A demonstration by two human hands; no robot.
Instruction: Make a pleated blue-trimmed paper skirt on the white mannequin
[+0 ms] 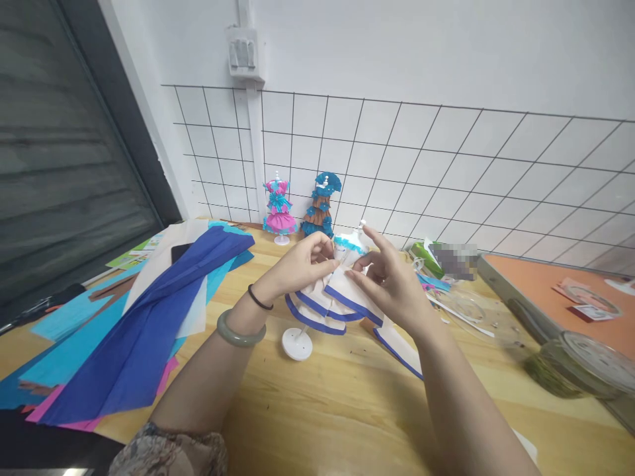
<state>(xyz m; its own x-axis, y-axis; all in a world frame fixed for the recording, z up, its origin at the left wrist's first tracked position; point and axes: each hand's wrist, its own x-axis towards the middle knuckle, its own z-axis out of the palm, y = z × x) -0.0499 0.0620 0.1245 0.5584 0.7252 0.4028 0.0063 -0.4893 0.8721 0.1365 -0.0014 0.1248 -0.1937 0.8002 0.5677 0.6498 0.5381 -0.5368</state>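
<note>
A small white dress form leans to the right between my hands, its round base (297, 345) tipped toward me. It wears a tiered pale paper skirt (310, 309) with dark blue edging and a turquoise ruffle (351, 244) at the chest. My left hand (308, 263) pinches the pale paper at the waist with thumb and fingers. Opposite it, my right hand (394, 281) grips the same paper between thumb and bent fingers, its index finger raised beside the form's neck (362, 226). A loose blue-edged paper strip (399, 349) trails from the skirt below my right hand.
Crepe paper sheets (149, 317) in blue, turquoise and pink pile up on the left. A pink dress form (280, 205) and a brown-and-teal one (317, 210) stand by the wall. On the right are a ribbon spool (585, 367), an orange board (536, 281) and scraps (436, 284).
</note>
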